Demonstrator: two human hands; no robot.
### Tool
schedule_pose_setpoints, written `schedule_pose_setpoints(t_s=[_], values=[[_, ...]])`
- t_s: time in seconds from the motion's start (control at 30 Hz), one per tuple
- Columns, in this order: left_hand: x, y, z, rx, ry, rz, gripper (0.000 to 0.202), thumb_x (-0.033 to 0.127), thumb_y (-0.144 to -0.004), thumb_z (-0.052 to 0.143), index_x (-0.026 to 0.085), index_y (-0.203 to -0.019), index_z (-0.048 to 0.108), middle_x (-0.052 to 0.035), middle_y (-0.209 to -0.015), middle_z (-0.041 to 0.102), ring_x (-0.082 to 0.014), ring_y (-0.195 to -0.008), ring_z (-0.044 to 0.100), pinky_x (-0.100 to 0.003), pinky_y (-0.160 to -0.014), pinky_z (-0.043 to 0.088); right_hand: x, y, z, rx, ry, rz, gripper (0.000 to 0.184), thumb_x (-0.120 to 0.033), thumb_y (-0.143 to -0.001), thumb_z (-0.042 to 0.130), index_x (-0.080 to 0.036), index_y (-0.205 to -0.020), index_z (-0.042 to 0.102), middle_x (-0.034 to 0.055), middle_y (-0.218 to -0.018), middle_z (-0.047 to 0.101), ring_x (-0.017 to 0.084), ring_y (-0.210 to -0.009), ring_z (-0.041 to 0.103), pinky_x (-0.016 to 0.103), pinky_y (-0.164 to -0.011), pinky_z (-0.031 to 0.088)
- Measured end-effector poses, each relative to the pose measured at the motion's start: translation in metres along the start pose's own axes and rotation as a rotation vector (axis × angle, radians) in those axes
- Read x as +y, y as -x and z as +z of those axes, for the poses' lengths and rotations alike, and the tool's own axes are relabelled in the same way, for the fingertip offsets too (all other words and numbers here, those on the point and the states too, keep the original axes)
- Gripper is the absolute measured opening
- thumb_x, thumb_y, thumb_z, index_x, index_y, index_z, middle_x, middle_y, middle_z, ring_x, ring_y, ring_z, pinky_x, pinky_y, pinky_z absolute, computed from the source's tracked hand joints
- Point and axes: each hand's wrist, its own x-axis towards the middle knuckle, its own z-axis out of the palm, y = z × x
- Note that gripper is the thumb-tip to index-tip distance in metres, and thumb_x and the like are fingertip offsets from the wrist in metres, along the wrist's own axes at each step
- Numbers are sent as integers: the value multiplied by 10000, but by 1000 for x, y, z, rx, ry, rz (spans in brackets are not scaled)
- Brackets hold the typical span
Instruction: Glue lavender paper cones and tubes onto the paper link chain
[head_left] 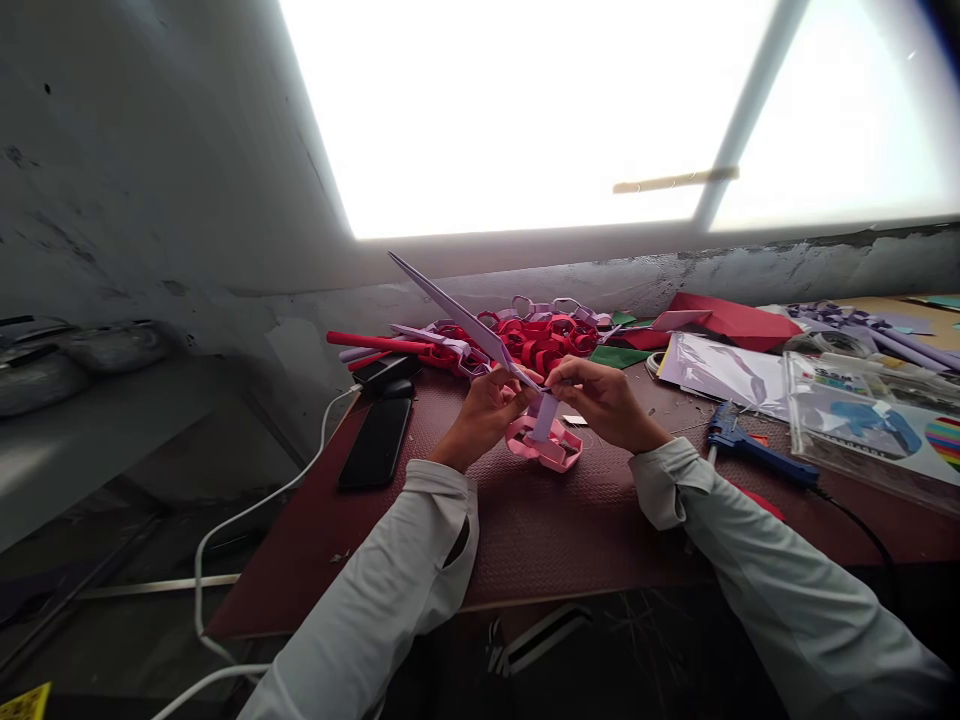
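Both hands pinch a long lilac paper strip [465, 320] over the middle of the table. My left hand [487, 410] has its fingers closed on the strip, whose long end slants up and to the left. Close beside it, my right hand [600, 398] pinches the strip near a fold. A short lilac part hangs down below the fingers into a pink paper chain [568, 458] of folded links, which rests on the tabletop. Whether the lilac part passes through a pink link I cannot tell.
Red and lilac paper chains [544, 340] are heaped at the back. A black phone [376, 443] lies left, near a white cable [281, 497]. Right are a blue glue gun [757, 450], a clear plastic packet [870, 420] and red paper [739, 322].
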Motion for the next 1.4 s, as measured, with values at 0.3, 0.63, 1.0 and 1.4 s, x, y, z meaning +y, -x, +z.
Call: schedule_pose_setpoints(t_s=[0.3,0.63,1.0,1.4], values=[[1,2,1,62,43,-33,338,349,-701,923,175,-895,708,-15,-862,631,-126,-776,542,-261,-748,450,-1,0,-1,-18,29,-20,105,-287,-969,627,-203,-933,678,34,-872,592,154,-793,550,264,-643,451],[7,1,0,145,205,-109,291,358,-692,930,179,-819,740,-5,-801,668,-120,-782,588,-246,-748,474,6,-2,7,103,-134,73,225,-422,-924,697,-199,-954,680,25,-864,612,121,-696,520,258,-596,443],[10,-4,-5,215,236,-21,249,363,-764,886,190,-863,737,2,-812,672,-99,-736,583,-243,-737,480,16,4,22,-59,-148,171,915,-407,-791,870,-299,-1530,343,61,-1199,642,186,-1029,633,319,-857,506],[9,-9,-22,286,182,-7,257,369,-762,863,193,-861,703,24,-789,595,-77,-694,502,-215,-678,426,5,1,15,-97,-238,241,461,-442,-876,770,-241,-1244,579,40,-1041,648,163,-861,673,269,-690,551]])
